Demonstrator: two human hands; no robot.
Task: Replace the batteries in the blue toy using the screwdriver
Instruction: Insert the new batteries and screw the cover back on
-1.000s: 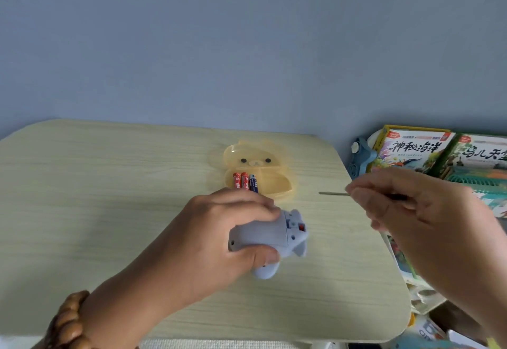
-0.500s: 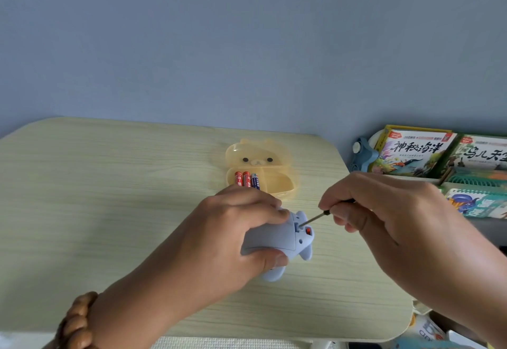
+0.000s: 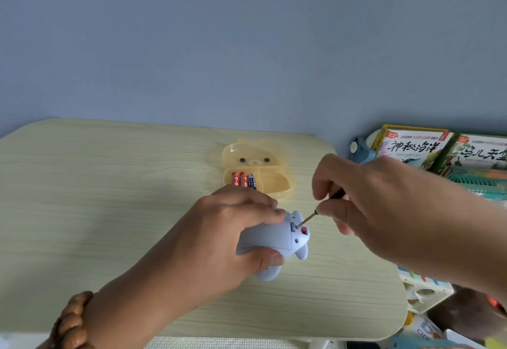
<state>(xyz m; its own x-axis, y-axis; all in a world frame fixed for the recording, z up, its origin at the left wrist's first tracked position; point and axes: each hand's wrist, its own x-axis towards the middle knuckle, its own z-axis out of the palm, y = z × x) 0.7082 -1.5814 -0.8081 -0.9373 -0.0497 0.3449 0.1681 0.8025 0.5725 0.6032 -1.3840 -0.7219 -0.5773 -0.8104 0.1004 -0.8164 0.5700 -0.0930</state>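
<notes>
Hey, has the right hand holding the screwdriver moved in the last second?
Yes. Against the yellow bear case, the right hand came left and nearer, bringing the screwdriver tip onto the blue toy.

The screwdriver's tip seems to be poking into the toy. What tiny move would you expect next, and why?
Probably a twist of the screwdriver to loosen the screw. Its tip sits in a recess at the end of the blue toy, the right hand pinches its handle, and the left hand grips the toy. Batteries lie in the open yellow case.
</notes>
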